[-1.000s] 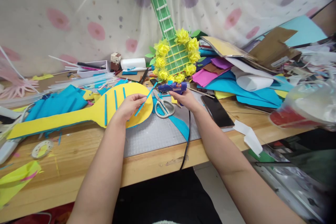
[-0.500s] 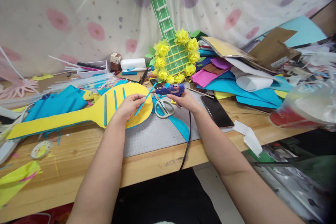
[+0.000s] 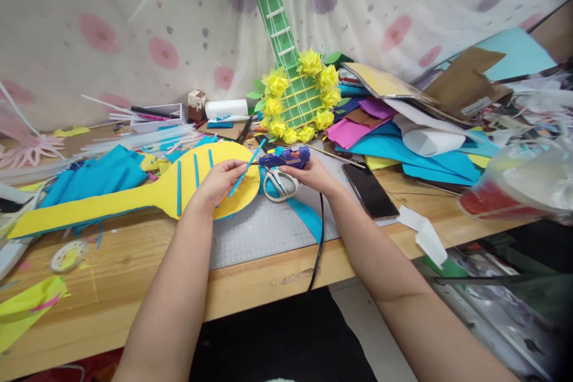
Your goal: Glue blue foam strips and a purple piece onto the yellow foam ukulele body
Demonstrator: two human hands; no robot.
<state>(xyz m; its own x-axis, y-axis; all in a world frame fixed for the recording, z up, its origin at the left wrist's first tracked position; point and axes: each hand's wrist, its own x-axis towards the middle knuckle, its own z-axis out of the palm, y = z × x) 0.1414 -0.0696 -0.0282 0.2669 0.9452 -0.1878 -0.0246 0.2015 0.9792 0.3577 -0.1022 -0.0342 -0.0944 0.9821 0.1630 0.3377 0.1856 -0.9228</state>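
Observation:
Between its fingertips my left hand (image 3: 221, 182) pinches a thin blue strip (image 3: 247, 167), held at a slant above the round end of a yellow guitar-shaped cutout (image 3: 168, 185). Several blue strips lie across that cutout, one partly hidden by my hand. My right hand (image 3: 313, 174) is wrapped around a blue-purple glue gun (image 3: 286, 159). Its nozzle points left and meets or nearly meets the strip; I cannot tell if they touch. Under the glue gun lie grey-handled scissors (image 3: 280, 185) on a grey cutting mat (image 3: 250, 245).
A green paper guitar with yellow flowers (image 3: 295, 89) leans at the back. A black phone (image 3: 370, 191) lies right of my hand, and the gun's black cord (image 3: 321, 239) hangs over the table edge. Coloured sheets (image 3: 403, 143) pile up at the right; blue crepe paper (image 3: 98, 176) lies left.
My right hand has moved the glue gun slightly left and down along the blue strip. My left hand has barely shifted and keeps its pinch.

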